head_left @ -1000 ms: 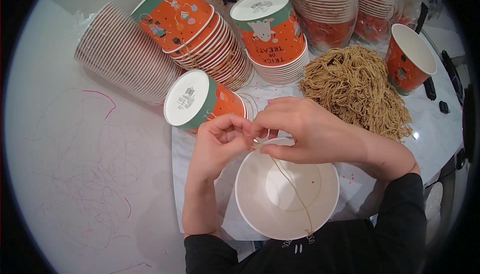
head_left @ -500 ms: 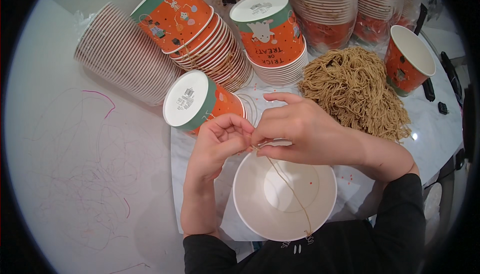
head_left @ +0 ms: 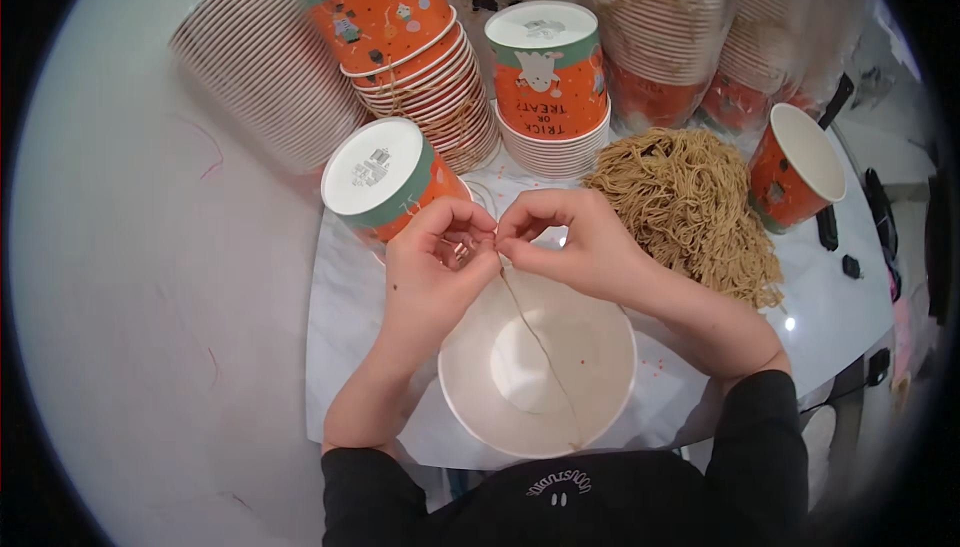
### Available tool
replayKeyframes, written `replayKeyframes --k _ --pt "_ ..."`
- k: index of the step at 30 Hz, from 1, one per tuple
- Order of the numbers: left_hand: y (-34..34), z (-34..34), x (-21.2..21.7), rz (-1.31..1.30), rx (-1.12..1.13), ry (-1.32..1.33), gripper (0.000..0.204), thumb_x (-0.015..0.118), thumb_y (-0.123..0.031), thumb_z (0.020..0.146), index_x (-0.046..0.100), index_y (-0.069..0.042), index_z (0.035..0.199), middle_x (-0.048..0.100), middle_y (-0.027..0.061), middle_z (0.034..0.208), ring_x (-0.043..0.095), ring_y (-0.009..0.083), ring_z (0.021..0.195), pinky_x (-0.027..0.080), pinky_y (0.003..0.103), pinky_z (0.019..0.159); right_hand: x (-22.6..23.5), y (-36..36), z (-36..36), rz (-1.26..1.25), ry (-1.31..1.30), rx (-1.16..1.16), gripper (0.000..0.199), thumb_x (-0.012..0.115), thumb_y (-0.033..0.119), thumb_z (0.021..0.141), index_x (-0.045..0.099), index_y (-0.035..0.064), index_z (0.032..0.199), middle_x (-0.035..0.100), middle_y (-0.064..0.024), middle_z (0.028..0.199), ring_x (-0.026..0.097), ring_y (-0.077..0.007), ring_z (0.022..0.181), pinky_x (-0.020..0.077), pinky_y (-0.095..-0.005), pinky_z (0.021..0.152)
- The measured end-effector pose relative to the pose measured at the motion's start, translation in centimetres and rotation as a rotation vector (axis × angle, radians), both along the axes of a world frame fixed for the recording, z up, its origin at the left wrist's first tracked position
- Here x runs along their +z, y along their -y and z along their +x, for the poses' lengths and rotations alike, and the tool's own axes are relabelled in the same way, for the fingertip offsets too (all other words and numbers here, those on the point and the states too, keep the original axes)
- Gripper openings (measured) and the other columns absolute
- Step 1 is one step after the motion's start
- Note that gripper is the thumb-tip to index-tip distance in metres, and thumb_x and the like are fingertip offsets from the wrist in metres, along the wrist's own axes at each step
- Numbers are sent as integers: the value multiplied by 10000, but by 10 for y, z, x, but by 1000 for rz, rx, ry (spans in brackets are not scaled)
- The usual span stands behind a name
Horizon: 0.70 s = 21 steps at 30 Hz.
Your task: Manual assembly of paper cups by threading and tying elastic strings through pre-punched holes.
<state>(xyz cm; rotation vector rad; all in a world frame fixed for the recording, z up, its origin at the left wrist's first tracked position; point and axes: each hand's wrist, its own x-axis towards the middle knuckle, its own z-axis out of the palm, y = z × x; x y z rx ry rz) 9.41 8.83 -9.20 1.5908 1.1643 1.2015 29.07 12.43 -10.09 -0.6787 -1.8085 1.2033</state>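
Note:
Over the far rim of a large white paper bucket, my left hand and my right hand meet fingertip to fingertip. Each has thumb and forefinger pinched on a thin tan string. From the pinch, the string runs slantwise across the bucket's mouth to its near rim. My fingers cover the string's upper end, so I cannot tell whether it is knotted there. The bucket's open mouth faces up, close to my body. Just beyond my left hand lies a tilted orange and green paper bucket with a white base.
A heap of tan strings lies right of my hands. Behind stand upturned bucket stacks, a string-wound stack, a tilted white stack and plastic-wrapped stacks. One bucket leans at the right, near small black pieces.
My right hand has turned and its fingers have drawn into a pinch beside the left fingertips. The string stays across the bucket. The whole view has shifted a little.

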Motion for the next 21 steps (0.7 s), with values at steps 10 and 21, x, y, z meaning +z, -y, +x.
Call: replayKeyframes --k 10,21 --pt "37 10 -7 50 207 10 144 677 72 896 629 -14 1002 660 6 974 646 68 868 522 208 745 3 8 1 -503 -90 172 86 670 62 950 662 -5 1004 713 -50 910 692 -94 848 552 -232 774" --pt "103 24 -12 5 331 317 89 679 64 899 652 16 968 706 64 969 720 123 872 583 251 783 13 44 -1 -572 -53 307 111 723 5 903 632 12 966 707 -58 873 692 -110 818 548 -242 773"
